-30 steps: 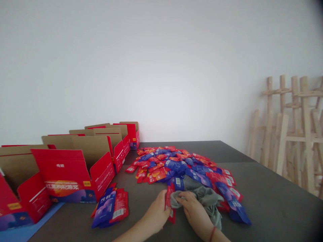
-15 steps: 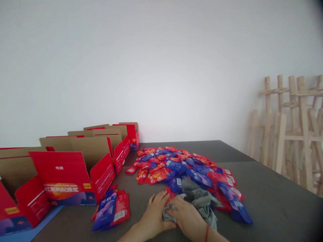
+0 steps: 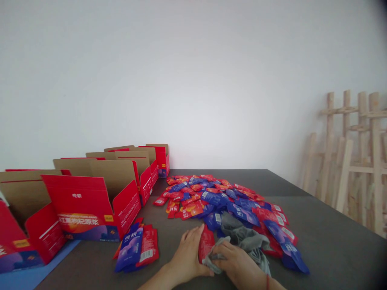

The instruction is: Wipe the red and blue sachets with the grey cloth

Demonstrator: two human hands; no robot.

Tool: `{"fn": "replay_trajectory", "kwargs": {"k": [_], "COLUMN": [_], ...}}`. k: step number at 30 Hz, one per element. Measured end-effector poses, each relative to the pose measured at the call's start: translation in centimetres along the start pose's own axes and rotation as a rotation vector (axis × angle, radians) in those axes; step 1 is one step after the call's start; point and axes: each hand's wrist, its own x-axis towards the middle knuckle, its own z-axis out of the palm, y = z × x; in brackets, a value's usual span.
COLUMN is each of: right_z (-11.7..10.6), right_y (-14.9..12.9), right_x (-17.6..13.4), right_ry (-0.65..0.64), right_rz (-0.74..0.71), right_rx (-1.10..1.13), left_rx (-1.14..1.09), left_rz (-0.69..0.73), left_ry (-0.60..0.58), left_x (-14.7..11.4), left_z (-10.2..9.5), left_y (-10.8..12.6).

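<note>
A red pouch with small pale print lies near the front of the dark table. My left hand holds it, with the fingers along its left edge and the thumb at its lower end. My right hand is closed on a bunched part of a grey cloth and presses it against the pouch's lower right side. The remainder of the cloth trails to the right, over the near edge of a heap of red and blue pouches. A small stack of pouches sits left of my left hand.
Several open red cardboard boxes stand in a row along the left side. A blue sheet shows beneath the nearest ones. The dark table ends at a slanting right edge, with wooden easels beyond it by the wall.
My right hand has slid a little right and down with the cloth, uncovering more of the red pouch. My left hand still holds the pouch. The whole view has shifted slightly.
</note>
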Motion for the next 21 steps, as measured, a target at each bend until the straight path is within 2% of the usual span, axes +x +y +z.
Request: {"fn": "replay_trajectory", "kwargs": {"k": [4,6,8,10,13,15,19,21], "right_z": [0.2,0.3,0.3,0.2,-0.1,-0.5,-1.0,-0.9], "right_y": [0.5,0.3,-0.2,-0.7,-0.9,-0.4,1.0,1.5], "right_x": [1.8,3.5,4.6,4.5,2.5,0.9,-0.8,-0.7], "right_ry": [0.020,0.018,0.015,-0.005,-0.033,-0.017,0.091,0.138], "right_rz": [0.227,0.277,0.248,0.151,-0.015,-0.024,0.249,0.365], "right_rx": [-0.169,-0.210,-0.206,-0.171,-0.057,0.032,0.065,0.038], "left_rx": [-0.002,-0.002,-0.004,-0.004,0.019,0.056,0.164,0.260], "left_rz": [-0.003,-0.003,-0.001,0.007,0.032,0.053,0.111,0.240], "left_ry": [-0.030,-0.034,-0.029,-0.028,-0.065,-0.139,-0.276,-0.288], "left_x": [0.3,0.4,0.4,0.5,0.5,0.7,1.9,3.0], "left_z": [-0.3,-0.4,-0.4,-0.3,-0.9,-1.9,-4.6,-5.4], "left_y": [0.1,0.1,0.0,-0.3,-0.5,-0.4,0.5,1.3]}}
